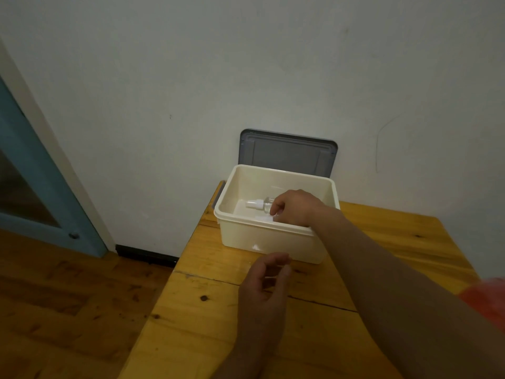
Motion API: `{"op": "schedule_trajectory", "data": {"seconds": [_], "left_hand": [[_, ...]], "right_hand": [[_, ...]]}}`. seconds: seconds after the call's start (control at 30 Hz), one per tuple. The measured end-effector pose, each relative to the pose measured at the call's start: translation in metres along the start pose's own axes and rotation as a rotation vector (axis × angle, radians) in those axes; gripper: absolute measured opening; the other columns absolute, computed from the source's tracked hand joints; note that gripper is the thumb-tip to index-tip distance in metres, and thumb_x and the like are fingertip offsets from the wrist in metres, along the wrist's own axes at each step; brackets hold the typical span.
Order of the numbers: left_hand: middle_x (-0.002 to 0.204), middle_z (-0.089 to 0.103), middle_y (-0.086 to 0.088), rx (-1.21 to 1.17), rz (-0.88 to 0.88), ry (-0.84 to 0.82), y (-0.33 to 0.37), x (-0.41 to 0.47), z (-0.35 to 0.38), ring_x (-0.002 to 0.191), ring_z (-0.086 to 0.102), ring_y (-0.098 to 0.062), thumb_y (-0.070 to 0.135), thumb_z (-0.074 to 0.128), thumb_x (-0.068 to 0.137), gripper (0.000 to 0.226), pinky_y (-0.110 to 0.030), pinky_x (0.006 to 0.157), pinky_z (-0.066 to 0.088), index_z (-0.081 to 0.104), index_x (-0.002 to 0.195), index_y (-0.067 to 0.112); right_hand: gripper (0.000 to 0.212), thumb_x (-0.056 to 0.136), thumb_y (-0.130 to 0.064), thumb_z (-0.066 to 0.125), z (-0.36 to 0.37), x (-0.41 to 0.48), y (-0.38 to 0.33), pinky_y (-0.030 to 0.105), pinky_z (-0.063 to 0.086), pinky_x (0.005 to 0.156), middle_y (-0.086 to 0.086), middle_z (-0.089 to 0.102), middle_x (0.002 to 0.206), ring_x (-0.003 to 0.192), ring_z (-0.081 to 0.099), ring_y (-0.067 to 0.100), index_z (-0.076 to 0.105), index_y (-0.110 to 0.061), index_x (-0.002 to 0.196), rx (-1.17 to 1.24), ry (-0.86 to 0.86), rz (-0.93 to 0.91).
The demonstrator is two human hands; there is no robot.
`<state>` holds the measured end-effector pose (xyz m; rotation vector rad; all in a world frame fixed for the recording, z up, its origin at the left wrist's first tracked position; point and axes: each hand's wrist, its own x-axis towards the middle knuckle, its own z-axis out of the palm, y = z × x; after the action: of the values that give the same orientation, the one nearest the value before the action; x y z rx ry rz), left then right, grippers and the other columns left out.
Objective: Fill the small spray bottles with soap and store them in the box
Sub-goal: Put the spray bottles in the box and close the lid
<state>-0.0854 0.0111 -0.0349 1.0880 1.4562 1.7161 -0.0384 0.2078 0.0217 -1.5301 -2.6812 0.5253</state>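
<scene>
Right hand [295, 206] reaches inside the cream box [259, 242], fingers curled on a clear spray bottle [258, 205] lying sideways on the bottom. Left hand [262, 291] hovers over the table [205, 310], loosely curled, holding nothing.

The right hand [296, 207] and the left hand [262, 294] are both bare, and each forearm is uncovered as far as it shows. At about four o'clock in the view, a red-orange sleeve [489, 305] covers the right upper arm; it is blurred and its fabric is unclear.
</scene>
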Motion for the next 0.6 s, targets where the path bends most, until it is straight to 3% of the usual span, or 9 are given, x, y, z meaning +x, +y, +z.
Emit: {"op": "schedule_trajectory", "data": {"seconds": [0.33, 0.6], "left_hand": [[0.098, 0.071, 0.019, -0.011, 0.006, 0.003, -0.001, 0.0, 0.0, 0.094, 0.065, -0.003, 0.007, 0.062, 0.091, 0.023, -0.014, 0.076, 0.051, 0.068, 0.101, 0.027], [0.099, 0.071, 0.019, -0.021, 0.006, 0.0, -0.002, 0.0, 0.0, 0.095, 0.065, -0.001, 0.012, 0.062, 0.092, 0.019, -0.014, 0.077, 0.051, 0.067, 0.1, 0.028]], "right_hand": [[0.025, 0.083, -0.03, 0.071, -0.005, -0.005, -0.002, 0.032, 0.049, 0.09, -0.002, 0.066, 0.112, 0.099, 0.058, 0.017, 0.07, -0.026, 0.107, 0.01, 0.012, 0.004], [0.018, 0.087, -0.034, 0.065, -0.015, -0.02, -0.006, 0.031, 0.05, 0.085, -0.006, 0.067, 0.106, 0.095, 0.059, 0.015, 0.07, -0.024, 0.102, 0.154, 0.175, -0.013]]}}
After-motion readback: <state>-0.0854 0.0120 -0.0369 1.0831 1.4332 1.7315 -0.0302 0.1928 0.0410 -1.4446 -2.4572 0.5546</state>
